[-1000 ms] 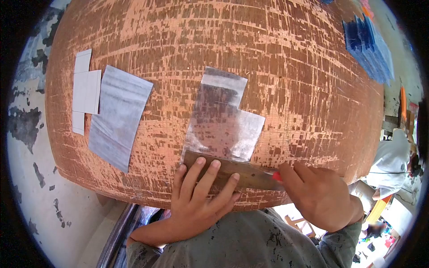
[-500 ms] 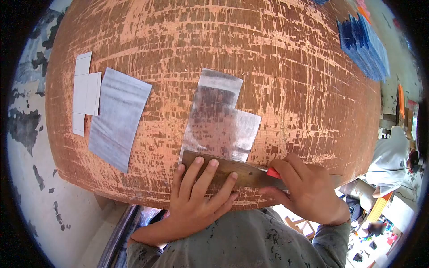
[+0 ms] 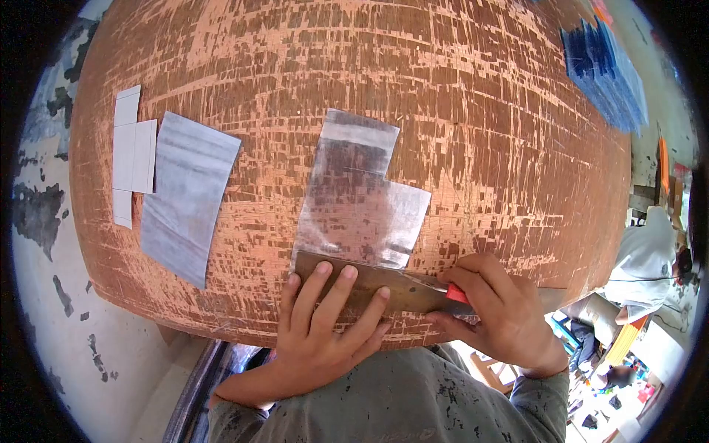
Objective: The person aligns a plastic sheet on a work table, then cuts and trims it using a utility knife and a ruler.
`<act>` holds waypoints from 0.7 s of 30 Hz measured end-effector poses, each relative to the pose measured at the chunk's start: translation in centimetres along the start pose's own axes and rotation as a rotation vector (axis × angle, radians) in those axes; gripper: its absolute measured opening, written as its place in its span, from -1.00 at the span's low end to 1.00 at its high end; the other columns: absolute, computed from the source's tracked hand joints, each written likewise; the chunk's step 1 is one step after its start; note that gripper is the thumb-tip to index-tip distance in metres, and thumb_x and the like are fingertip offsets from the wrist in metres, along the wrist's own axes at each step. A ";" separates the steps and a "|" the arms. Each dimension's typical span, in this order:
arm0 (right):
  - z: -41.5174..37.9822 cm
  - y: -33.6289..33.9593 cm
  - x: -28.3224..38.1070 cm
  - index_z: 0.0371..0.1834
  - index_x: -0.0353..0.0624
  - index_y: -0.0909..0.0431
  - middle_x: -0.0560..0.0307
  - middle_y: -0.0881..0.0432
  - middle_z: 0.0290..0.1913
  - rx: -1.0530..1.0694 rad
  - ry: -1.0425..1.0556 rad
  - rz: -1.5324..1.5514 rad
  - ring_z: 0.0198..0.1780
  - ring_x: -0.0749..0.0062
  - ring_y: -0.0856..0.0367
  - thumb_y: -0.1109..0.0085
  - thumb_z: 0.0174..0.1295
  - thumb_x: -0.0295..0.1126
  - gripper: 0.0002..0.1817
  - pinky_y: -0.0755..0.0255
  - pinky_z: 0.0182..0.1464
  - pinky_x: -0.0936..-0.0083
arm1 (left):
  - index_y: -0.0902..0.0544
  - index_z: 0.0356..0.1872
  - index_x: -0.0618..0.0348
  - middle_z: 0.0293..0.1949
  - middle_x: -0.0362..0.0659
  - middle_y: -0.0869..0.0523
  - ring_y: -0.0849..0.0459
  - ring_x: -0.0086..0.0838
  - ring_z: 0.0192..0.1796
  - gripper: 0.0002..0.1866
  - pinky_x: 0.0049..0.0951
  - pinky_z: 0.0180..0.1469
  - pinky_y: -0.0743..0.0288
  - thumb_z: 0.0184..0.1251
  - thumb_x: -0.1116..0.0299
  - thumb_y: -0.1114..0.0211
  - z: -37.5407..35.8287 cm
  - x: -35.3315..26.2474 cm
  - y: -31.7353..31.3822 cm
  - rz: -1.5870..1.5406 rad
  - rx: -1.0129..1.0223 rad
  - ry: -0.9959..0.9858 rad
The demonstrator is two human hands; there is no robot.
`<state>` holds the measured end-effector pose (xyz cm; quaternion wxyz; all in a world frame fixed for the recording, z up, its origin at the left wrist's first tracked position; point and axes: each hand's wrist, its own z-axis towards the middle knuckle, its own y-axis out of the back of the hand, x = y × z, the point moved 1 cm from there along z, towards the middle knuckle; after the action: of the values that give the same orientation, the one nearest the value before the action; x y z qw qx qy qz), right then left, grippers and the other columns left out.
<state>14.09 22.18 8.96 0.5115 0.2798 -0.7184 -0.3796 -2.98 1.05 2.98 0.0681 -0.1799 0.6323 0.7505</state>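
My left hand (image 3: 329,325) lies with spread fingers on a broad metal straightedge (image 3: 399,286), pressing it near the table's front edge. The straightedge covers the lower end of a notched, see-through plastic sheet (image 3: 351,199). My right hand (image 3: 502,314) is closed round a cutter knife with a red part (image 3: 457,293); its thin blade points left along the straightedge's upper edge. Much of the knife is hidden by my fingers. To the left are a greyish, cloudy sheet (image 3: 188,199) and a white stepped template with ruled lines (image 3: 134,159), its right edge close against the sheet.
The worn wooden table (image 3: 502,148) is covered in cut marks. A stack of blue sheets (image 3: 605,77) stands at its far right corner. A person in a light shirt (image 3: 642,266) is beyond the right edge. A stained wall (image 3: 44,258) runs along the left.
My right hand with the cutter knife has shifted slightly along the straightedge. My left hand stays pressed in place. The whole view has moved a little.
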 end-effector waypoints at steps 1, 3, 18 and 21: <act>0.0 0.0 0.0 0.28 -0.34 -0.60 -0.05 -0.61 0.15 0.001 0.003 0.000 -0.13 0.17 -0.80 -0.61 0.20 -0.20 -0.35 -0.74 -0.28 0.34 | -0.83 0.28 -0.29 0.51 0.04 -0.53 -0.47 0.13 0.55 -0.48 0.30 0.59 -0.32 0.31 -0.07 -0.58 0.0 0.0 0.0 -0.002 0.002 -0.001; 0.2 0.2 0.0 0.27 -0.34 -0.60 -0.05 -0.61 0.15 0.007 0.005 0.000 -0.13 0.18 -0.80 -0.61 0.20 -0.21 -0.35 -0.74 -0.29 0.34 | -0.83 0.29 -0.29 0.51 0.03 -0.53 -0.47 0.13 0.55 -0.48 0.30 0.59 -0.32 0.31 -0.07 -0.58 0.0 0.0 0.0 -0.001 0.000 -0.002; 0.0 -0.5 -0.4 0.24 -0.31 -0.61 -0.03 -0.61 0.13 0.017 0.004 0.048 -0.09 0.21 -0.81 -0.64 0.17 -0.25 -0.37 -0.75 -0.31 0.37 | -0.82 0.30 -0.30 0.50 0.04 -0.55 -0.48 0.13 0.54 -0.47 0.27 0.58 -0.33 0.32 -0.10 -0.57 -0.1 0.1 0.0 0.013 -0.006 -0.007; 0.1 -0.6 -0.1 0.25 -0.29 -0.61 -0.04 -0.61 0.14 0.016 -0.004 0.079 -0.08 0.20 -0.81 -0.65 0.16 -0.26 -0.37 -0.76 -0.30 0.37 | -0.81 0.30 -0.30 0.50 0.05 -0.54 -0.48 0.13 0.54 -0.46 0.27 0.59 -0.33 0.32 -0.10 -0.57 -0.1 0.1 0.0 0.012 -0.001 -0.008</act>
<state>14.00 21.97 8.32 0.5223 0.2543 -0.7330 -0.3538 -3.03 0.95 2.89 0.0658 -0.1731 0.6326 0.7520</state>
